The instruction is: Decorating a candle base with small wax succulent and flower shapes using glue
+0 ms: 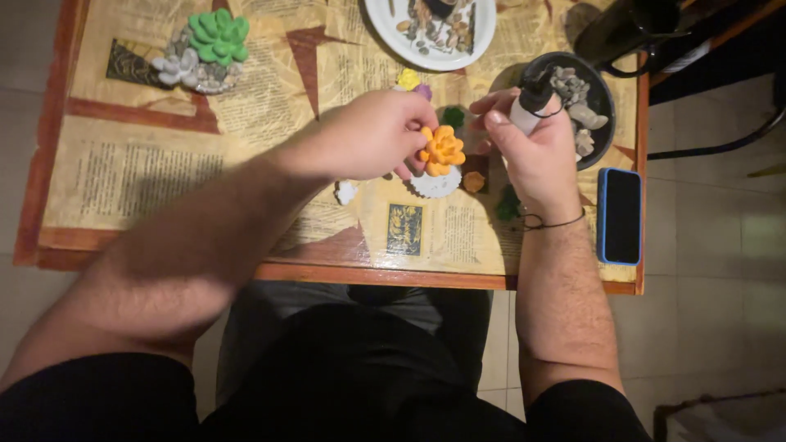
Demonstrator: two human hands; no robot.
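My left hand [372,135] pinches a small orange flower-shaped succulent [443,149] above the table. My right hand [536,151] grips a white tube with a black cap [530,98], held just right of the flower, its thumb close to the petals. Under the flower lies a white round piece [435,184]. Small yellow [408,79], purple [423,91], green [453,116] and orange-brown [473,182] pieces lie around it on the paper-covered table [147,164].
A finished pot with green and grey succulents [205,51] stands at the far left. A white plate of pebbles [431,29] sits at the top, a dark bowl of stones [577,102] at the right. A blue-cased phone [620,215] lies by the table's right edge.
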